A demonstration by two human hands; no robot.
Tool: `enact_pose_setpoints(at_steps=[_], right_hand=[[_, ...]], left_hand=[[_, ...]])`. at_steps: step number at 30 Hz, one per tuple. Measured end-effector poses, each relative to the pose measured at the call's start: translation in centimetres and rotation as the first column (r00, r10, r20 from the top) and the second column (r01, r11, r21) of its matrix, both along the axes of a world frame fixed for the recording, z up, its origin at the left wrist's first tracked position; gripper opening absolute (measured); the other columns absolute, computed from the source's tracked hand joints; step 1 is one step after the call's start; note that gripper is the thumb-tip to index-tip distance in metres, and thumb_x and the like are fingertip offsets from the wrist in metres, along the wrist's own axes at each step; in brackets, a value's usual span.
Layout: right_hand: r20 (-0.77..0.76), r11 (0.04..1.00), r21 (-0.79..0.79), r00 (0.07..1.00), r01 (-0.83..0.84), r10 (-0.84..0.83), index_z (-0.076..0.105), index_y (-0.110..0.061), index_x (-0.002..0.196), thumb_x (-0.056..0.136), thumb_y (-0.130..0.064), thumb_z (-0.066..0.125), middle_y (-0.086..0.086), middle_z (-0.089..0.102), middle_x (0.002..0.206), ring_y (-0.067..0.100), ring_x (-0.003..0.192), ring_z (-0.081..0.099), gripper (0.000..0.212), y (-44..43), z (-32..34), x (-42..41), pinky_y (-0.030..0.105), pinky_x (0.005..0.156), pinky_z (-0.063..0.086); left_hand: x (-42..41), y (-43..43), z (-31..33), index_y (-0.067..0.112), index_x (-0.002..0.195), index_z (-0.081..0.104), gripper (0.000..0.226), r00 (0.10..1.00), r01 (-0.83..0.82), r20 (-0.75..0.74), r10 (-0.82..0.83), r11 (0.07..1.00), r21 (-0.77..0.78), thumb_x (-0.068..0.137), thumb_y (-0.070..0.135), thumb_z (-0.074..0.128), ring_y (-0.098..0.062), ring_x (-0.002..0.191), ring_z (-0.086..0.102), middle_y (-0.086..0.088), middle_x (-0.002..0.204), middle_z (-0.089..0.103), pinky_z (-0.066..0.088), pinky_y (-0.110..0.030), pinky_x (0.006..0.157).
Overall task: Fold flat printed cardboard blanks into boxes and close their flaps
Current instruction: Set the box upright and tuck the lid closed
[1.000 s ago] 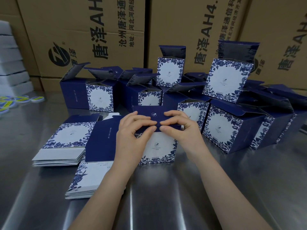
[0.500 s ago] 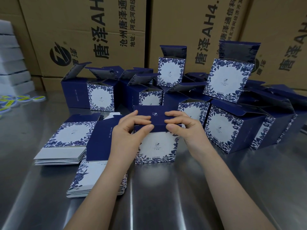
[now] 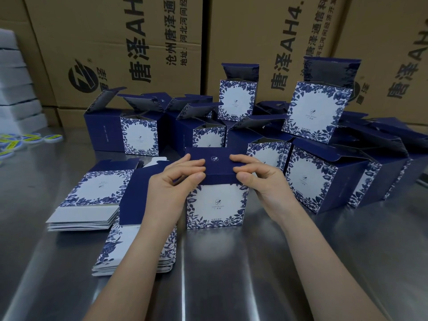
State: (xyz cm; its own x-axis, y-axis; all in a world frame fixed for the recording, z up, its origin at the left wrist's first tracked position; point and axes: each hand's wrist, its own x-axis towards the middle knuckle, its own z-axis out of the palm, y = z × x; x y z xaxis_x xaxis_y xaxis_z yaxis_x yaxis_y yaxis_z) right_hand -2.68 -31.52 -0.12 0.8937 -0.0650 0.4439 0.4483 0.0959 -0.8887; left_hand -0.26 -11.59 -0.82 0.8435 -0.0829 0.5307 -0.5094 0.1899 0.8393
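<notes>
The left grip point(image 3: 171, 188) and the right grip point(image 3: 261, 186) have drawn apart along the front edge of the lid point(image 3: 215, 165). A second ago their fingertips almost met at the middle. Now each pinches nearer its own corner, with a bare strip of dark blue card between them. The lid's front lip looks pressed down more squarely over the white face of the box point(image 3: 216, 205).
</notes>
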Motion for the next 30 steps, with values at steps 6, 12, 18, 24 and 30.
enact_pose_setpoints(at_steps=[6,12,18,24,30], right_hand=[[0.011,1.0,-0.015,1.0,0.005,-0.005,0.079,-0.021,0.075,0.069,-0.017,0.073,-0.004,0.072,0.11,0.009,0.108,0.063,0.01,-0.1,0.0,0.0,0.022,0.079,0.051],[-0.041,0.992,0.076,0.994,-0.098,0.101,0.079,-0.017,0.075,0.07,-0.012,0.071,0.001,0.068,0.122,0.016,0.117,0.062,0.01,-0.6,0.0,0.1,0.025,0.088,0.051],[-0.018,1.0,0.021,1.0,-0.003,0.004,0.079,-0.021,0.072,0.067,-0.02,0.074,0.0,0.072,0.113,0.017,0.114,0.061,0.007,-0.5,0.0,-0.1,0.03,0.092,0.048],[-0.041,0.99,0.089,0.993,-0.106,0.11,0.079,-0.017,0.078,0.07,-0.01,0.07,0.002,0.068,0.123,0.018,0.12,0.06,0.013,-0.7,0.1,-0.2,0.027,0.093,0.05],[-0.039,0.99,0.117,0.996,-0.079,0.084,0.078,-0.015,0.071,0.069,-0.006,0.068,0.003,0.071,0.116,0.016,0.112,0.064,0.013,-0.6,0.1,-0.2,0.024,0.088,0.051]], left_hand=[[0.1,0.1,-0.1,0.025,0.084,0.077,0.024,1.0,0.003,0.016,-0.003,1.0,0.019,0.082,0.002,0.071,0.001,0.121,0.057,0.015,0.098,0.076,0.043,-0.006,0.089],[0.1,0.6,-0.1,0.023,0.094,0.076,0.021,0.997,0.071,0.001,-0.071,0.997,0.034,0.086,0.005,0.067,0.002,0.125,0.054,0.014,0.105,0.075,0.043,-0.009,0.094],[0.1,0.3,-0.2,0.024,0.093,0.076,0.023,0.999,0.023,0.031,-0.025,0.998,0.055,0.087,0.004,0.066,0.003,0.123,0.054,0.019,0.102,0.074,0.042,-0.007,0.093],[-0.1,-0.1,-0.8,0.029,0.101,0.074,0.029,0.999,-0.014,0.041,0.013,0.999,0.029,0.087,0.005,0.069,0.003,0.128,0.051,0.02,0.117,0.07,0.041,-0.021,0.105],[-0.6,-1.0,-1.4,0.036,0.099,0.073,0.029,0.988,-0.153,0.015,0.153,0.988,-0.036,0.085,0.011,0.073,0.001,0.124,0.056,0.019,0.119,0.069,0.044,-0.034,0.107]])
